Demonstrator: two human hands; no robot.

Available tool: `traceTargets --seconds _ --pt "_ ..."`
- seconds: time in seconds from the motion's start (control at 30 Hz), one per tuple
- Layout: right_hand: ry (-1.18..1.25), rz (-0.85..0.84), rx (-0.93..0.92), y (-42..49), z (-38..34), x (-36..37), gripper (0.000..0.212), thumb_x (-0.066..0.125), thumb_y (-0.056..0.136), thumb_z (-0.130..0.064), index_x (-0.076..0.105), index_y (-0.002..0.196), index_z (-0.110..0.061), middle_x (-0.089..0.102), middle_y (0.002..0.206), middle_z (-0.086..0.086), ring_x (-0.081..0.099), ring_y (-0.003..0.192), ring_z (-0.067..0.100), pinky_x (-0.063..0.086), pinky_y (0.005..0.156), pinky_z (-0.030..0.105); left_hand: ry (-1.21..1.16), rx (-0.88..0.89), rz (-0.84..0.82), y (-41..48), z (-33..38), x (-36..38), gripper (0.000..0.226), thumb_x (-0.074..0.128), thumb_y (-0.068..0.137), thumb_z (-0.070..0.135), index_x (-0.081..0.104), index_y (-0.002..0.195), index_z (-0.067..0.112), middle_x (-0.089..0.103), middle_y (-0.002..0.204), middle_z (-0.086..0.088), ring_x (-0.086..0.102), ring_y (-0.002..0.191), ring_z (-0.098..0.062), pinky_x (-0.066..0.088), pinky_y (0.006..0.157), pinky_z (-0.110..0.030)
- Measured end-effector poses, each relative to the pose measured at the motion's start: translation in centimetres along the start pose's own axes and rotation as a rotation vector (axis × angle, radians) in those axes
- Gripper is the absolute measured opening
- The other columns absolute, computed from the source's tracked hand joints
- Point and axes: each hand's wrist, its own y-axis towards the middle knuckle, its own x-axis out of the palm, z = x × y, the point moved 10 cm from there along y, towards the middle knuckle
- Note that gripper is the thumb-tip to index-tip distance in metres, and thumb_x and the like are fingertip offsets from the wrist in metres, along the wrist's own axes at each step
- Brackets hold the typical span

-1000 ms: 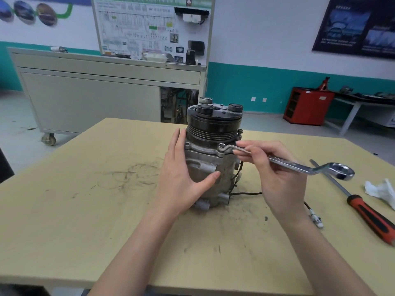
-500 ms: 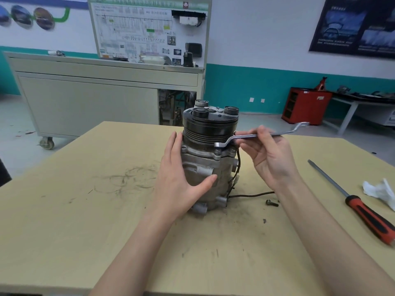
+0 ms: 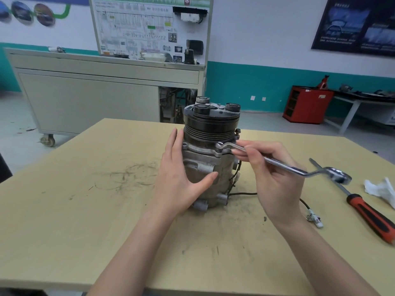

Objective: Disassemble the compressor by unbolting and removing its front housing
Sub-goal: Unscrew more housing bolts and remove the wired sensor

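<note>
A grey metal compressor (image 3: 208,165) stands upright on the wooden table (image 3: 85,221), its black grooved pulley (image 3: 210,127) on top. My left hand (image 3: 178,178) rests flat against its left side, thumb across the front of the body. My right hand (image 3: 271,176) grips the shank of a silver ring wrench (image 3: 284,165). The wrench's near ring sits over a bolt on the flange at the front right of the housing; its far ring points right, over the table. Another bolt head (image 3: 237,131) stands up at the flange's right side.
A red-and-black screwdriver (image 3: 363,208) lies on the table to the right, beside a crumpled white rag (image 3: 382,189). The compressor's black wire ends in a white connector (image 3: 315,218) near my right wrist. A grey wheeled cabinet (image 3: 96,99) stands behind the table.
My right hand swung the wrench handle away to the far right, then back toward me to the near right. The ring end stayed on the flange bolt. My left hand kept its hold.
</note>
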Motion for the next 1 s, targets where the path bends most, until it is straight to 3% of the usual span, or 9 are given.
traceTargets --seconds 0.2,0.4,0.53,0.63,0.73,0.83,0.9,1.0 --pt "0.028 -0.016 0.079 0.1 1.4 -1.0 0.009 0.055 0.093 -0.019 0.062 0.088 -0.023 0.072 0.093 -0.007 0.072 0.083 0.017 0.058 0.073 0.031 -0.001 0.001 -0.004 0.0 0.1 0.0 0.103 0.052 0.071 0.071 0.006 0.152 0.027 0.009 0.162 0.002 0.007 0.143 0.000 0.021 0.118 -0.035" --pt "-0.104 -0.188 -0.119 0.7 -1.3 0.8 0.006 0.059 0.089 -0.009 0.064 0.093 -0.008 0.069 0.098 0.006 0.070 0.091 0.016 0.056 0.078 0.033 -0.016 0.015 0.003 0.0 0.1 0.0 0.102 0.055 0.071 0.068 0.007 0.151 0.026 0.010 0.162 0.001 0.006 0.145 0.000 0.016 0.117 -0.028" --pt "0.071 -0.107 0.099 0.4 0.8 0.4 0.008 0.055 0.091 -0.015 0.062 0.092 -0.016 0.071 0.097 0.006 0.071 0.088 0.022 0.057 0.078 0.038 -0.017 0.013 0.009 0.0 0.0 0.0 0.103 0.056 0.071 0.068 0.009 0.152 0.025 0.010 0.162 0.001 0.006 0.145 0.001 0.015 0.117 -0.028" --pt "0.336 -0.048 0.270 0.7 3.3 0.1 0.011 0.051 0.092 -0.014 0.061 0.088 -0.013 0.072 0.093 0.009 0.071 0.084 0.028 0.057 0.075 0.032 -0.004 0.012 0.010 0.0 -0.1 0.0 0.104 0.055 0.072 0.069 0.009 0.153 0.024 0.010 0.162 0.002 0.005 0.144 0.003 0.016 0.117 -0.028" --pt "0.641 -0.042 0.591 1.8 7.4 1.2 0.015 0.041 0.097 -0.005 0.053 0.088 -0.006 0.073 0.084 0.012 0.072 0.072 0.024 0.056 0.063 0.023 0.004 0.009 0.016 0.0 -0.1 -0.1 0.103 0.054 0.071 0.070 0.009 0.153 0.025 0.010 0.162 0.002 0.006 0.143 0.002 0.016 0.116 -0.029" --pt "0.749 -0.046 0.849 2.2 10.0 2.4 0.023 0.035 0.100 -0.007 0.053 0.085 -0.005 0.072 0.075 0.013 0.070 0.060 0.018 0.055 0.054 0.018 0.002 0.008 0.011 0.0 -0.1 0.0 0.104 0.054 0.070 0.071 0.009 0.153 0.026 0.010 0.162 0.003 0.007 0.143 0.002 0.016 0.116 -0.029" --pt "0.728 -0.018 0.829 2.2 10.3 2.4 0.027 0.036 0.100 -0.012 0.055 0.083 -0.004 0.072 0.073 0.013 0.069 0.058 0.016 0.055 0.053 0.018 -0.002 0.007 0.007 0.0 -0.1 0.0 0.104 0.053 0.070 0.072 0.008 0.152 0.028 0.009 0.162 0.004 0.006 0.143 0.002 0.017 0.116 -0.030" --pt "0.580 0.036 0.594 2.4 8.3 0.8 0.026 0.047 0.095 -0.021 0.062 0.081 -0.005 0.073 0.078 0.013 0.071 0.065 0.022 0.056 0.059 0.021 0.002 0.001 0.008 0.0 -0.2 0.1 0.103 0.053 0.070 0.073 0.006 0.151 0.031 0.009 0.162 0.005 0.006 0.143 0.003 0.017 0.115 -0.029"
